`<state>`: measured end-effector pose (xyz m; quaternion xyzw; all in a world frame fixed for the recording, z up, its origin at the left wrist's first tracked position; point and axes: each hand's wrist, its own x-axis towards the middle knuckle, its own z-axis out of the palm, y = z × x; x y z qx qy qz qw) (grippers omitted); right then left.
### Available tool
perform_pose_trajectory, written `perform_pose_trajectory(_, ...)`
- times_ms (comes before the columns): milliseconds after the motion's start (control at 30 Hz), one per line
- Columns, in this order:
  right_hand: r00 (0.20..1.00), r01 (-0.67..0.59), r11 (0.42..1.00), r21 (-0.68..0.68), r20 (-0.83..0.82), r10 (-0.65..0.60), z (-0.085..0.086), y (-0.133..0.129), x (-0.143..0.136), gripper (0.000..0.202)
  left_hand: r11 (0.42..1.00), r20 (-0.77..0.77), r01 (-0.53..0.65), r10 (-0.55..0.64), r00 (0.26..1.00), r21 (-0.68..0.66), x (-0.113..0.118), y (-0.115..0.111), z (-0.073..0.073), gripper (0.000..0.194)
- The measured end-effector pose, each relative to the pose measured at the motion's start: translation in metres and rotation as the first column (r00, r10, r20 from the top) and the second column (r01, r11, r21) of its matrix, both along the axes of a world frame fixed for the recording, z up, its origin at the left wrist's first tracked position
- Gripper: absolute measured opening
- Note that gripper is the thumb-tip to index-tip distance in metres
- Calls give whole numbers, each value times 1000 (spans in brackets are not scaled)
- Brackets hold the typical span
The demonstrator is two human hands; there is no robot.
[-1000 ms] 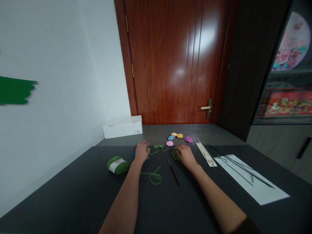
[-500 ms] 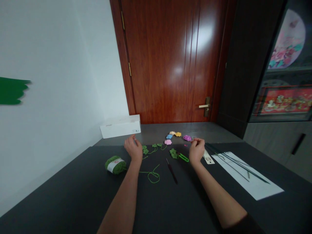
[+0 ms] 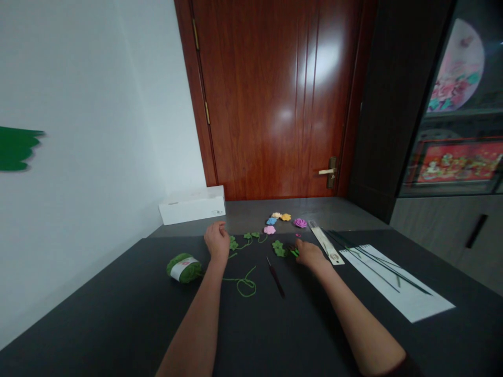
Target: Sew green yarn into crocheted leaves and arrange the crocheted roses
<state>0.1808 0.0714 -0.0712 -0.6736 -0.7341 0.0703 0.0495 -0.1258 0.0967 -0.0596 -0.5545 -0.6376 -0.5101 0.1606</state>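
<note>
My left hand (image 3: pixel 217 240) is loosely curled beside a green crocheted leaf (image 3: pixel 233 243); whatever its fingers may hold is hidden. My right hand (image 3: pixel 312 255) is closed over bright green thread snips (image 3: pixel 294 252), whose handle shows only in part past the fingertips. Just left of the snips lies a larger green crocheted leaf (image 3: pixel 279 248). A crochet hook (image 3: pixel 276 278) with a dark handle rests on the table between my forearms. Left of my left wrist sits a ball of green yarn (image 3: pixel 184 268), and a loose strand (image 3: pixel 247 285) curls on the table.
Crocheted flowers lie farther back, among them a pink one (image 3: pixel 269 230) and a purple one (image 3: pixel 300 223). To the right are a long narrow packet (image 3: pixel 326 242) and a white sheet (image 3: pixel 416 306) with dark green stems. A white box (image 3: pixel 192 207) stands at the back left.
My right hand has come down and a little left from above the table onto the green snips, its palm now turned downward. My left hand has shifted only slightly.
</note>
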Motion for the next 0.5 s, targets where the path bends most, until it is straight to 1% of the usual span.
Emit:
perform_pose_trajectory(100, 999, 21, 999, -48, 48, -19, 2, -3, 17, 51, 1000, 11, -18, 19, 1000, -12, -2, 0, 0, 29)
perform_pose_trajectory(167, 998, 28, 998, -57, 64, -25, 4, -4, 30, 49, 999, 17, -35, 35, 999, -13, -3, 0, 0, 29)
perform_pose_trajectory(267, 998, 16, 1000, 5, 55, -17, 8, 1, 34, 40, 998, 51, -55, 54, 997, 4, -6, 0, 1, 29)
perform_pose_trajectory(300, 999, 5, 999, 49, 46, -7, 9, 7, 30, 40, 998, 71, -60, 59, 996, 11, -6, 0, 1, 29)
perform_pose_trajectory(367, 998, -60, 985, 162, -5, 62, 12, 25, 13, 44, 998, 115, -68, 66, 991, 17, -7, 1, 1, 29)
perform_pose_trajectory(400, 992, -110, 969, 222, -39, 121, 12, 37, 1, 45, 998, 136, -66, 64, 989, 12, -7, 1, 1, 28)
perform_pose_trajectory(433, 960, -206, 935, 290, -127, 251, 11, 49, -11, 48, 998, 152, -59, 58, 987, 4, -7, 1, 1, 28)
perform_pose_trajectory(467, 924, -262, 910, 321, -188, 332, 9, 61, -23, 51, 999, 161, -52, 52, 985, -7, -6, 2, 0, 28)
perform_pose_trajectory(500, 915, -279, 904, 324, -198, 353, 6, 73, -35, 53, 999, 164, -45, 47, 985, -16, -6, 2, 0, 27)
